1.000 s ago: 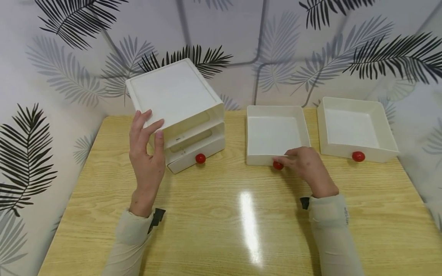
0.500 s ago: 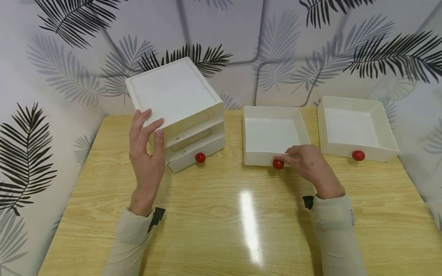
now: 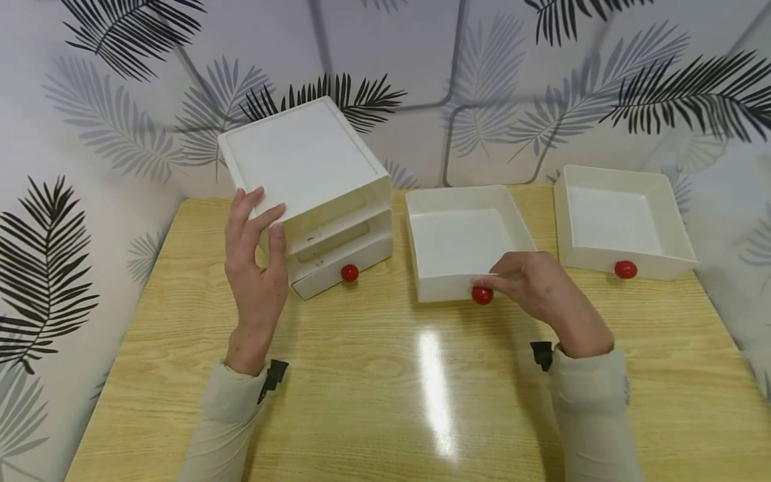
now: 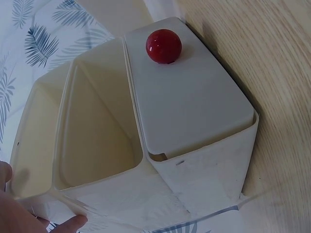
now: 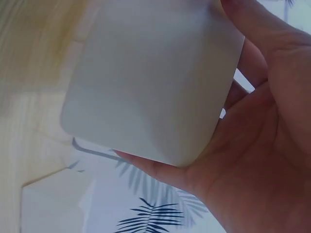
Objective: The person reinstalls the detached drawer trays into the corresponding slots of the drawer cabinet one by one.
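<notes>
A white drawer cabinet (image 3: 304, 161) stands turned at the left of the table. Its lowest drawer (image 3: 346, 271), with a red knob, is in place, while the two upper slots (image 4: 99, 116) are without drawers. My left hand (image 3: 255, 288) holds the cabinet's near left top corner, fingers on the upper surface and thumb by the front edge. A loose white drawer (image 3: 460, 241) is in the middle, nothing visible inside it. My right hand (image 3: 545, 298) pinches its front wall just right of the red knob (image 3: 482, 295), thumb outside. Some right fingers are hidden behind the wall.
Another white drawer (image 3: 614, 221) with a red knob lies at the back right. The wooden table (image 3: 361, 375) meets a leaf-patterned backdrop (image 3: 415, 53) behind the cabinet and drawers.
The loose drawer in my right hand has shifted left and slightly nearer, turning a little, toward the cabinet. My left hand, the cabinet and the right-hand drawer stay in place.
</notes>
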Demonstrator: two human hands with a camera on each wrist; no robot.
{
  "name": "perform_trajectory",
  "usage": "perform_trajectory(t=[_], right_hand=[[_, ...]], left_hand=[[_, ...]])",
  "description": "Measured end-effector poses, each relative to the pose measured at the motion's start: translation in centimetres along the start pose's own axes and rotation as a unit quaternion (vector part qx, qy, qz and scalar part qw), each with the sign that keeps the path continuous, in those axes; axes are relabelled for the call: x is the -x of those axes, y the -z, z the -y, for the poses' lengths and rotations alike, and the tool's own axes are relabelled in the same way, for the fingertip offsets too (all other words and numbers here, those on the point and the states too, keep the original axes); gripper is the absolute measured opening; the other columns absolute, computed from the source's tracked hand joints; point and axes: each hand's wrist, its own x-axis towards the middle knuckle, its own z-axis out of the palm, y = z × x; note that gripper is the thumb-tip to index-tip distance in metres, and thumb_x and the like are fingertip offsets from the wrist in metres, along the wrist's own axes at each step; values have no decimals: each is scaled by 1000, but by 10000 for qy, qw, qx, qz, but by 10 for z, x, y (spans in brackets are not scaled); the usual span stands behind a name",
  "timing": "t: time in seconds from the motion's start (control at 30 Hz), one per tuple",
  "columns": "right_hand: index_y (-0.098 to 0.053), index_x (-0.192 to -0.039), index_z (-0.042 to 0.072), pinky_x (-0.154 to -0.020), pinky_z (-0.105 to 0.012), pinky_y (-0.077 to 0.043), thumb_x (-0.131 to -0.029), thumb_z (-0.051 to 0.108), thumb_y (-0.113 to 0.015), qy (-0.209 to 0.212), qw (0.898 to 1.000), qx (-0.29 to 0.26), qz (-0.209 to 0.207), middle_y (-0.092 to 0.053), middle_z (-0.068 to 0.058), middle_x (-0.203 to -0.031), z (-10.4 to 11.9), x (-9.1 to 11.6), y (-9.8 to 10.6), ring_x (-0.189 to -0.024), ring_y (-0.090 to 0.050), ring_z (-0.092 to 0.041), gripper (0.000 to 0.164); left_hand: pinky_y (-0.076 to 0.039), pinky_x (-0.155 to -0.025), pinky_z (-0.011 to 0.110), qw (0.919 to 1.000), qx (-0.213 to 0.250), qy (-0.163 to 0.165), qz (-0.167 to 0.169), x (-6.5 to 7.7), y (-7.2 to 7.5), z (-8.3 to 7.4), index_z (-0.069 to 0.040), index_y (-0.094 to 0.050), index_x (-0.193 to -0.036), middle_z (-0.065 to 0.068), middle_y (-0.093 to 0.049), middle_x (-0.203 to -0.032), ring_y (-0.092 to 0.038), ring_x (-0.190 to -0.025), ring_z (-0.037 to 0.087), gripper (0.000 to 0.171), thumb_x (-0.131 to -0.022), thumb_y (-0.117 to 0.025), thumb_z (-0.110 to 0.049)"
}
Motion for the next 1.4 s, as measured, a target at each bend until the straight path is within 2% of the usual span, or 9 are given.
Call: perform_trajectory(t=[0.2,0.43,0.67,0.93,1.17,1.4], right_hand=[[-78,-81,27,-77,-30,-54,-91,44,-68,414,9991,-81,3,-75,5,-92,10,4,2,-86,-66,-14,22],[-79,-82,29,-84,-36,-55,-90,43,-69,427,9988,-146,201,-74,4,-100,18,12,5,-95,-67,-18,19],[-80,-88,22,-88,-44,-57,-89,41,-72,562,9983,5,142,-73,-3,-107,26,25,12,-100,-67,-23,21],[-77,-78,28,-91,-47,-55,-89,44,-70,587,9980,97,196,-72,-4,-111,36,39,22,-105,-66,-25,21],[-77,-75,29,-91,-46,-56,-88,43,-71,738,9971,95,159,-72,-3,-109,40,47,26,-104,-66,-24,20],[-76,-75,30,-86,-41,-56,-89,44,-70,836,9963,101,161,-72,1,-106,40,52,30,-99,-67,-20,21]], left_hand=[[-28,-125,42,10000,10,4,-38,-1,0,0,6,-70,-108,28,-57,-135,-38,-144,42,20,-92,-58,8],[-28,-125,41,10000,-35,33,9,0,0,-1,6,-70,-109,27,-57,-136,-37,-145,42,21,-92,-57,9],[-28,-125,41,10000,-53,42,33,0,-1,-2,6,-70,-109,27,-57,-136,-37,-145,41,21,-93,-57,8],[-27,-126,41,10000,-32,17,6,0,0,-2,7,-69,-109,28,-56,-135,-37,-144,43,20,-93,-57,8],[-27,-126,41,10000,-51,37,-2,1,0,-3,7,-69,-109,29,-56,-135,-37,-144,43,20,-93,-56,7],[-27,-126,41,10000,-17,26,4,0,-1,-3,7,-69,-109,28,-56,-135,-37,-145,43,20,-94,-57,6]])
